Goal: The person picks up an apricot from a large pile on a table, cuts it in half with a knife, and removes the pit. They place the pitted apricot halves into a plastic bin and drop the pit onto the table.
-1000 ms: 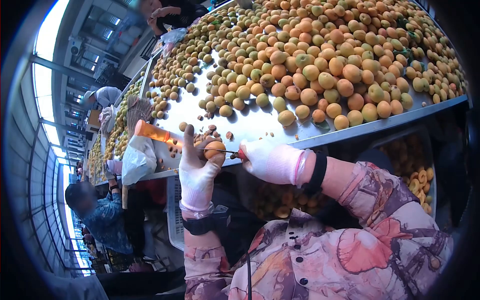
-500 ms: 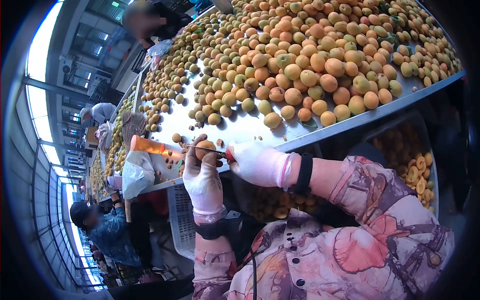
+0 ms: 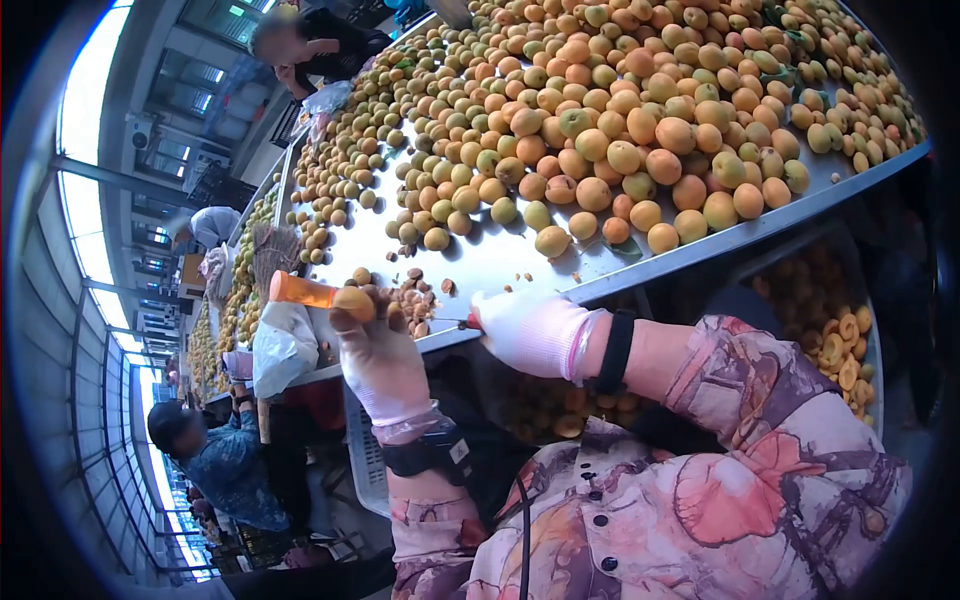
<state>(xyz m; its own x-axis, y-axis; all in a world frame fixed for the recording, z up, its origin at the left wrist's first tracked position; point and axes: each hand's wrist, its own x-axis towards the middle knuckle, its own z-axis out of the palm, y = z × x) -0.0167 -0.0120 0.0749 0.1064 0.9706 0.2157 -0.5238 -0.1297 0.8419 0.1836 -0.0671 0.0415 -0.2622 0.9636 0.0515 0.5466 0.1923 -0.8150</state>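
Note:
My left hand [image 3: 378,362], in a white glove with stained fingers, is closed around an apricot [image 3: 354,304] above the near edge of the metal table. To its right, my gloved right hand [image 3: 535,332] grips a small knife [image 3: 471,322] by its red handle. The thin blade points left toward my left hand, apart from the apricot. Brown apricot pits [image 3: 415,300] lie on the table just behind the hands. Beside the held apricot lies an orange translucent cylinder [image 3: 303,291].
A large heap of apricots [image 3: 640,130] covers much of the metal table [image 3: 490,262]. Halved apricots fill a crate [image 3: 835,350] below on the right; a white basket [image 3: 365,450] stands below left. A white bag [image 3: 283,348] and brush [image 3: 272,250] lie left. Co-workers stand around the tables.
The knife blade has come away from the apricot. My left hand has moved left with the apricot, while my right hand has shifted slightly right and down.

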